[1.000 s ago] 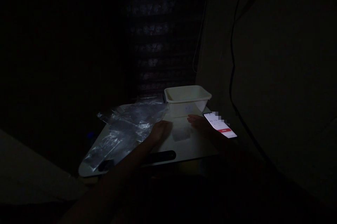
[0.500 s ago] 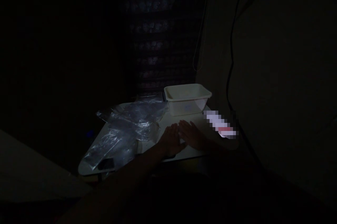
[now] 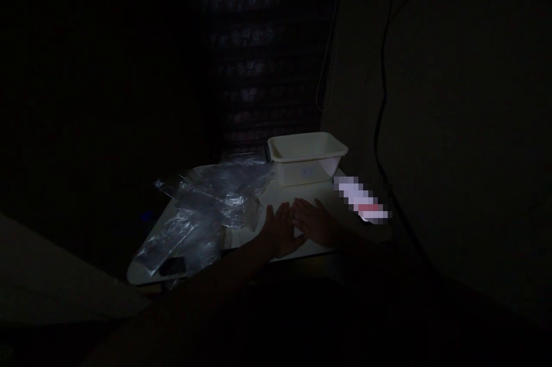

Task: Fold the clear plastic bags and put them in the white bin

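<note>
My left hand (image 3: pixel 279 233) lies palm down with its fingers stretched out over the white table (image 3: pixel 310 248), near the front edge. Right beside it is my right hand (image 3: pixel 317 223), also flat with fingers extended; the two hands meet or nearly meet at the fingers. Neither holds anything that I can see. Clear plastic bags (image 3: pixel 233 186) are spread over the table to the left of my left hand. Beyond my hands stands a cream plastic basin (image 3: pixel 306 171) with a small label on its front. Dim light hides finer detail.
To the right, a bright, pixelated object (image 3: pixel 360 200), perhaps a lit screen, lies at the table's edge. A dark flat object (image 3: pixel 172 266) is at the front left corner. A slatted blind (image 3: pixel 248 68) hangs behind, and a dark cable (image 3: pixel 382 102) runs down the right wall.
My left thumb or a finger at the left side of that hand now sticks out more. Both hands stay at the same spot; the view has shifted slightly.
</note>
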Demonstrator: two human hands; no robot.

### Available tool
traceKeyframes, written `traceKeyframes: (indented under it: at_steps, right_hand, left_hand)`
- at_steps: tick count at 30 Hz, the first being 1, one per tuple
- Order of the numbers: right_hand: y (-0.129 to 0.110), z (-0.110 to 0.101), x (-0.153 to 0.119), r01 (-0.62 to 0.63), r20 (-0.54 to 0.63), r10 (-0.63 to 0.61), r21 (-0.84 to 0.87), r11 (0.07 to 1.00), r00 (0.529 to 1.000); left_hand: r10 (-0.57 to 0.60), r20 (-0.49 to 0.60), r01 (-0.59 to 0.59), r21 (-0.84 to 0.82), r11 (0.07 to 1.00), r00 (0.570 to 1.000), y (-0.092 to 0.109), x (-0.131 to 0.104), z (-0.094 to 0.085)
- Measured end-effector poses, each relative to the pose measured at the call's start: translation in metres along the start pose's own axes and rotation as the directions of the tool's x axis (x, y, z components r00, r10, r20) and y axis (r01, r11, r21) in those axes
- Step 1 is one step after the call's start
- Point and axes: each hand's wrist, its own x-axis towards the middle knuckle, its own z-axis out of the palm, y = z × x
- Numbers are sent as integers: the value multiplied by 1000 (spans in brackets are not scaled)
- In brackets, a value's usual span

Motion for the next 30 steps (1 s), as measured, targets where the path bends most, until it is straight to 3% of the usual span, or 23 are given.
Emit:
traceKeyframes:
  at_steps: [14,19,21,25,30]
  right_hand:
    - [-2,1,2,-23,62,19,55,998,998]
    - [9,-3,16,-216,69,206,234,948,976]
    - [16,-8,24,-257,47,254,273,927,966]
    - [22,-18,36,-325,35,323,141,935,946]
    - [12,-22,43,-271,98,268,15,962,958]
  left_hand:
    - [-2,9,2,-6,1000,1000,3,-2,-5]
    - [-1,-47,-4,-119,993,999,-7,0,-11]
    - [-63,-144,29,-229,973,988,-16,3,-13]
    - [-255,-305,76,-495,866,917,-32,10,-15]
    - [-377,-255,127,-656,744,890,-35,13,-16]
